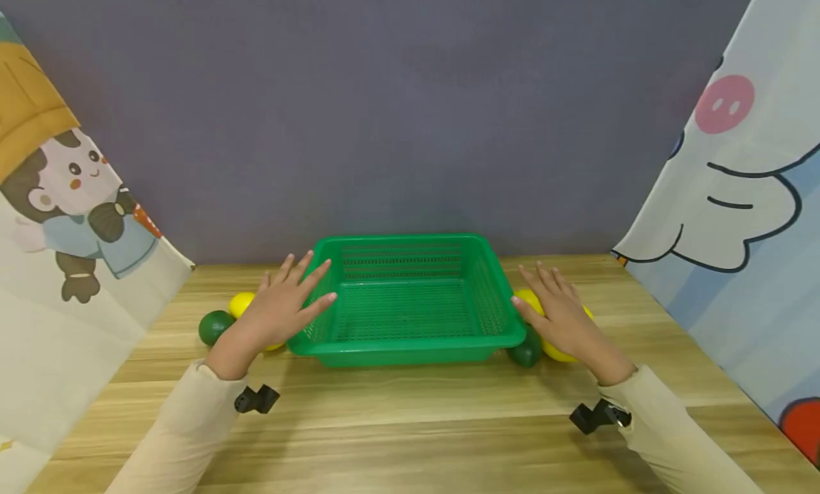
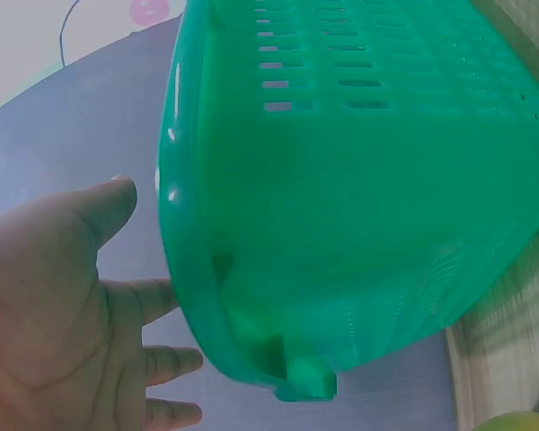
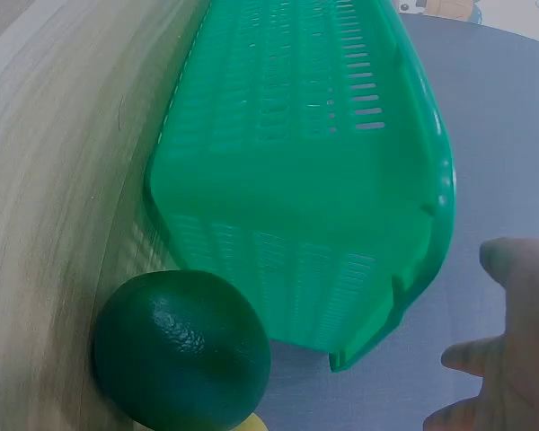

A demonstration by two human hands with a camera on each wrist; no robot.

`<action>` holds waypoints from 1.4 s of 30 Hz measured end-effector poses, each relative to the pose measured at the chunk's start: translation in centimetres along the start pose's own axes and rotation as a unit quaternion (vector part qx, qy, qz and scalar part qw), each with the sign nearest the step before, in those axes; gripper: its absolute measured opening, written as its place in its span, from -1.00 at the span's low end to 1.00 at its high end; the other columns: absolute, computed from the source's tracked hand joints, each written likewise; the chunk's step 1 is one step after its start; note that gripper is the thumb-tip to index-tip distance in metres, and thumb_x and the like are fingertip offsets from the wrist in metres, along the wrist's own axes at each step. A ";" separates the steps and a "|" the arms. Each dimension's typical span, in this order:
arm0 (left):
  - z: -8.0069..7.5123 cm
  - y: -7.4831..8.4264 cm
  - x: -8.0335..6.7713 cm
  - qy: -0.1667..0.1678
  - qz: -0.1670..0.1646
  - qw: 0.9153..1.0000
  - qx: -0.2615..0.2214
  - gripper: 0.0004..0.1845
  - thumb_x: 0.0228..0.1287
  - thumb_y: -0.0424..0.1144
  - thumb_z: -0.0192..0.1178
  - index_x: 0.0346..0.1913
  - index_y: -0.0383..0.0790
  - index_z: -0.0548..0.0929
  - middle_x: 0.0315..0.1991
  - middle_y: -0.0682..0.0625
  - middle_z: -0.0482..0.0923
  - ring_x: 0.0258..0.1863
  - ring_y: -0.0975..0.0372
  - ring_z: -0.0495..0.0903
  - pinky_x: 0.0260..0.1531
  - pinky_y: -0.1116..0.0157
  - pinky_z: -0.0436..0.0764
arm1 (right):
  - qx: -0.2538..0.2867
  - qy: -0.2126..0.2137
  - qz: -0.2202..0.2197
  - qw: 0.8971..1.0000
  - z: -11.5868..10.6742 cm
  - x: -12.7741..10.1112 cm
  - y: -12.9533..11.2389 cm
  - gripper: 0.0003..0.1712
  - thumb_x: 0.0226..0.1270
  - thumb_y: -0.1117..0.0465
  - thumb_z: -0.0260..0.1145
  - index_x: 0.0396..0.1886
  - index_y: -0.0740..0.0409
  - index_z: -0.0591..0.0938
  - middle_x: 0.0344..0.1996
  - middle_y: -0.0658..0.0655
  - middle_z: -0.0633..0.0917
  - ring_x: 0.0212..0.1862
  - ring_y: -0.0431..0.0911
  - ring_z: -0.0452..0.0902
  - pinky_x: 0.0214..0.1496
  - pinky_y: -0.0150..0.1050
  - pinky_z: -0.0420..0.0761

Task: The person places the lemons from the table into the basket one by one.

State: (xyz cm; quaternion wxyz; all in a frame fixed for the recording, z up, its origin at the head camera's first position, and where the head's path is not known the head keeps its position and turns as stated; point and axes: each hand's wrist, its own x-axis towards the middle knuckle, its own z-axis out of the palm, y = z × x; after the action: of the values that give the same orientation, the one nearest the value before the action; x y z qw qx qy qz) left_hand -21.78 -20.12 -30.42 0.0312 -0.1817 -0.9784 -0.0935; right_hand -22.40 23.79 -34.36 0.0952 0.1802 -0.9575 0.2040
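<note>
Green perforated basket (image 1: 410,302) sits on the wooden table (image 1: 410,423) toward the far edge, centred, nothing inside it. Slotted walls and a mesh floor are visible; its rim and outer wall fill the left wrist view (image 2: 341,206) and the right wrist view (image 3: 314,189).

Left hand (image 1: 282,309) hovers at the basket's left rim, fingers straight and spread, holding nothing; fingertips are over the rim, contact can't be told. In the left wrist view the palm (image 2: 45,305) is open just beside the rim.

Right hand (image 1: 557,312) is flat, fingers straight, just beside the basket's right rim and over a yellow fruit (image 1: 564,351), gripping nothing.

Fruit lies outside the basket on both sides. Left: a dark green fruit (image 1: 214,327) and a yellow fruit (image 1: 241,303) just beside it, partly under the left hand. Right: a dark green fruit (image 1: 527,351) against the basket's near right corner, also seen from the right wrist (image 3: 181,350), touching the basket wall, with yellow fruit just beside it.
</note>
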 end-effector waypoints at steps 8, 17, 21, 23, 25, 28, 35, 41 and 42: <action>0.1 -0.5 0.1 0.009 0.001 1.000 -0.012 -0.26 0.41 0.28 -0.31 0.51 0.01 -0.09 0.50 -0.17 -0.28 0.43 -0.21 -0.29 0.22 -0.37 -0.16 | 0.058 0.010 -0.012 0.998 0.0 -0.1 0.4 -0.28 0.49 -0.05 -0.05 0.47 0.24 0.06 0.41 0.47 -0.02 0.39 0.44 -0.24 0.33 0.37 -0.20; -0.5 -1.2 -0.2 0.024 -0.008 0.999 -0.038 -0.26 0.42 0.25 -0.30 0.51 -0.06 -0.07 0.49 -0.23 -0.23 0.42 -0.25 -0.27 0.19 -0.39 -0.16 | 0.174 0.027 0.007 0.984 0.4 -0.1 0.1 -0.31 0.51 0.01 -0.06 0.49 0.16 0.03 0.43 0.36 0.04 0.42 0.34 -0.15 0.33 0.34 -0.07; -0.5 -1.2 -0.3 0.027 -0.013 0.998 -0.050 -0.27 0.43 0.24 -0.30 0.51 -0.05 -0.07 0.49 -0.23 -0.23 0.42 -0.25 -0.28 0.19 -0.39 -0.18 | 0.230 0.012 0.038 0.972 0.8 -0.3 -0.3 -0.29 0.50 -0.02 -0.05 0.52 0.03 -0.04 0.46 0.29 -0.03 0.43 0.32 -0.15 0.32 0.35 -0.04; -0.4 -1.2 -0.2 0.031 -0.014 0.998 -0.055 -0.28 0.43 0.24 -0.30 0.51 -0.03 -0.08 0.49 -0.22 -0.23 0.42 -0.24 -0.29 0.20 -0.39 -0.19 | 0.251 0.008 0.050 0.967 1.1 -0.4 -0.5 -0.27 0.50 -0.02 -0.04 0.52 0.02 -0.07 0.47 0.28 -0.06 0.42 0.31 -0.13 0.33 0.33 -0.03; -0.3 -1.3 -0.1 0.036 -0.014 0.997 -0.061 -0.28 0.43 0.23 -0.30 0.51 -0.02 -0.09 0.49 -0.21 -0.23 0.42 -0.23 -0.29 0.20 -0.39 -0.20 | 0.269 0.001 0.060 0.961 1.4 -0.4 -0.6 -0.24 0.49 -0.03 -0.03 0.52 0.02 -0.12 0.48 0.27 -0.11 0.42 0.32 -0.14 0.33 0.32 -0.03; -0.1 -1.7 0.1 0.043 -0.016 0.996 -0.072 -0.29 0.44 0.22 -0.31 0.51 -0.03 -0.10 0.49 -0.21 -0.23 0.42 -0.24 -0.29 0.20 -0.38 -0.20 | 0.299 -0.013 0.076 0.951 2.0 -0.6 -0.7 -0.17 0.48 -0.06 -0.01 0.52 0.02 -0.21 0.48 0.24 -0.18 0.44 0.30 -0.19 0.35 0.30 -0.03; 0.1 -2.7 0.1 0.059 -0.025 0.992 -0.109 -0.30 0.48 0.17 -0.36 0.51 -0.13 -0.11 0.48 -0.29 -0.21 0.40 -0.28 -0.25 0.24 -0.34 -0.17 | 0.366 -0.026 0.096 0.925 3.3 -0.6 -1.3 -0.10 0.47 0.08 0.03 0.49 0.14 -0.34 0.47 0.30 -0.23 0.45 0.27 -0.28 0.38 0.25 -0.10; 0.3 -3.8 0.0 0.072 -0.021 0.988 -0.138 -0.30 0.49 0.12 -0.32 0.50 -0.21 -0.09 0.47 -0.32 -0.20 0.41 -0.27 -0.25 0.29 -0.28 -0.17 | 0.419 -0.037 0.132 0.898 4.1 -0.6 -1.9 -0.12 0.45 0.17 -0.02 0.47 0.22 -0.37 0.46 0.32 -0.29 0.46 0.21 -0.39 0.41 0.22 -0.23; 0.3 -3.9 0.0 0.073 -0.021 0.987 -0.142 -0.30 0.49 0.12 -0.31 0.50 -0.22 -0.08 0.47 -0.32 -0.20 0.41 -0.27 -0.24 0.28 -0.28 -0.16 | 0.429 -0.037 0.136 0.892 4.2 -0.6 -1.9 -0.13 0.45 0.19 -0.03 0.48 0.22 -0.36 0.46 0.31 -0.29 0.46 0.20 -0.39 0.41 0.21 -0.24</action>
State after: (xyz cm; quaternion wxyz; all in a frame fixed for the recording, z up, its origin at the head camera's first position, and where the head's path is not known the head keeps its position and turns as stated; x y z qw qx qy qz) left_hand -23.20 -23.63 -31.43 0.0747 -0.1568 -0.9539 -0.2448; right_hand -21.54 20.63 -37.59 -0.0558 0.0786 -0.7948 0.5991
